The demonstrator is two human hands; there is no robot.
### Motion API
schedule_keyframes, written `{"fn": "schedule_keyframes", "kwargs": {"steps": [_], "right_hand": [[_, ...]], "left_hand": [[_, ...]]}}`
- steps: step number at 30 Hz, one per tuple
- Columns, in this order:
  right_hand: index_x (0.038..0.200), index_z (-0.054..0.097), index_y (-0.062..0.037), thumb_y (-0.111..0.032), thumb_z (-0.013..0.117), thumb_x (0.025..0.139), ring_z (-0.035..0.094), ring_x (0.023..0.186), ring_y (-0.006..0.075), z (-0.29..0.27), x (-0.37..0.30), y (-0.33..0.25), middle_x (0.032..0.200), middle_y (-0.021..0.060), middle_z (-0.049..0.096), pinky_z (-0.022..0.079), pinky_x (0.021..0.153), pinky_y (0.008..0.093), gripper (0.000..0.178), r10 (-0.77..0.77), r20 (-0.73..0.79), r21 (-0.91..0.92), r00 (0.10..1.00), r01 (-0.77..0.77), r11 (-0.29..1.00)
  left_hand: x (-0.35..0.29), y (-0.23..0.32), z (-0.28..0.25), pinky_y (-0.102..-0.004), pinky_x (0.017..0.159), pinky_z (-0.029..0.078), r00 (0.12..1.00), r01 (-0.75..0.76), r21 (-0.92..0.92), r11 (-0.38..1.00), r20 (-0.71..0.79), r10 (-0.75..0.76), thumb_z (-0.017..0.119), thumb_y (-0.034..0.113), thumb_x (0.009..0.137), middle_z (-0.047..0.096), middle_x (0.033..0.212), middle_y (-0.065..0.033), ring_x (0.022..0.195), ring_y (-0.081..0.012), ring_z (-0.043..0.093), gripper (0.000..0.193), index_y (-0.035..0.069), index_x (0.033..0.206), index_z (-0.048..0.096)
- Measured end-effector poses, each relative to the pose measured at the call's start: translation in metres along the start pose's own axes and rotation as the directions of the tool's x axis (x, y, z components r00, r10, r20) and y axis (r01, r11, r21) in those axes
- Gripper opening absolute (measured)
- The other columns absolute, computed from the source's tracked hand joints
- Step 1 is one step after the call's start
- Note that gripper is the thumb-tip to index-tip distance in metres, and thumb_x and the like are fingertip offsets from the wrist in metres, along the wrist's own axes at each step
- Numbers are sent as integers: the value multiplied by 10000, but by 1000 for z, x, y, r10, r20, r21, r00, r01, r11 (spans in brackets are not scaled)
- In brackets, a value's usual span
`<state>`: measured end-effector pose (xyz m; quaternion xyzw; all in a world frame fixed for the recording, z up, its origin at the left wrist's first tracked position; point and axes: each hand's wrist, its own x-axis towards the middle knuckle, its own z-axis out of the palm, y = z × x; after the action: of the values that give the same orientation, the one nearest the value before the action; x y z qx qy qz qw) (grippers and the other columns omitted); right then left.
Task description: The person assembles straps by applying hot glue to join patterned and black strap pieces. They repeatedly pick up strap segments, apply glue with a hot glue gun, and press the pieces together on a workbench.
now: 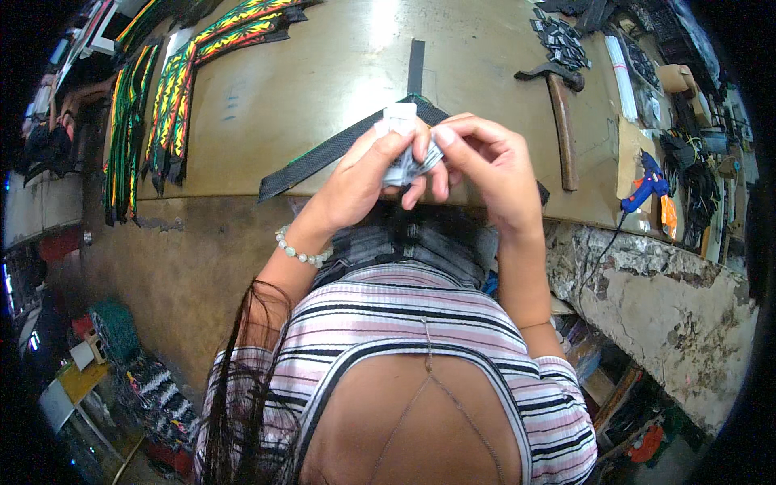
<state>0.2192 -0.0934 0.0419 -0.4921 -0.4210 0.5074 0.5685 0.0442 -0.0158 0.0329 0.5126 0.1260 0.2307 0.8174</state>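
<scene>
At the far left, bright green, red, yellow and black patterned straps (171, 105) lie along the worktop (323, 73); their pattern shows no readable writing. To their right, a few faint blue marks (232, 105) show on the surface, too blurred to make out.

A black strap (311, 158) slants up from the near edge toward the middle and passes behind the hands, and a short dark strip (416, 69) lies just beyond its peak.

The left forearm, with a beaded bracelet (301, 250) at the wrist, reaches up and inward. The left hand (356, 178) is curled, its thumb and fingers gripping a small bundle of white slips (400, 119) above the near edge of the worktop. The slips carry dark marks, too small to read.

The right forearm rises almost straight, wrist bent inward. The right hand (499, 166) has its fingers curled and thumb brought close to the forefinger, right beside the bundle; whether it pinches a slip cannot be told.

Farther right lie a hammer (559, 121), a pile of small grey and black pieces (559, 42), and a blue glue gun (645, 187).
</scene>
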Motion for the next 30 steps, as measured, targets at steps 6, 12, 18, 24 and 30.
{"fn": "schedule_keyframes", "kwargs": {"steps": [6, 12, 18, 24, 30], "right_hand": [[1067, 664, 63, -156, 631, 971, 613, 682, 102, -7, -2, -11, 891, 96, 681, 513, 577, 227, 241, 11, -231, 190, 973, 34, 981], [1081, 654, 67, -165, 618, 982, 579, 617, 91, 0, -9, -1, 808, 70, 652, 490, 520, 217, 255, -69, -339, 143, 938, 123, 982], [1146, 624, 44, -155, 615, 981, 562, 581, 87, 8, -14, 16, 761, 47, 626, 479, 495, 208, 259, 107, -184, 525, 977, 6, 851], [1238, 498, -22, -139, 619, 973, 576, 653, 89, 11, -19, 40, 878, 61, 635, 467, 460, 191, 315, 82, 51, 733, 995, -92, 674], [1143, 524, -36, -321, 561, 1005, 584, 555, 128, -12, -10, 36, 788, 107, 624, 431, 367, 198, 319, 235, 253, 653, 938, -345, 674]], "left_hand": [[8, -7, -1, -182, 498, 345, 926, -103, 225, 969, -333, 176, 346, 363, 1052, 691, 890, -126, 692, -121, 639, 428, 11, 1179, 554], [-2, -9, 12, -180, 572, 253, 914, -47, 381, 923, -355, 194, 729, 143, 879, 366, 713, 107, 653, -4, 317, 252, 24, 1098, 687], [4, -20, 15, -181, 601, 323, 886, -57, 304, 951, -423, 189, 750, 127, 869, 565, 779, 54, 683, -20, 416, 198, 25, 1037, 728], [6, -24, 12, -191, 620, 385, 928, -42, 187, 982, -356, 107, 762, 126, 857, 659, 914, 4, 729, -32, 504, 174, 13, 987, 742], [8, -26, 7, -203, 595, 437, 845, -204, 573, 794, -306, 438, 794, 108, 799, 639, 896, -14, 691, -56, 557, 175, 63, 964, 755]]}}
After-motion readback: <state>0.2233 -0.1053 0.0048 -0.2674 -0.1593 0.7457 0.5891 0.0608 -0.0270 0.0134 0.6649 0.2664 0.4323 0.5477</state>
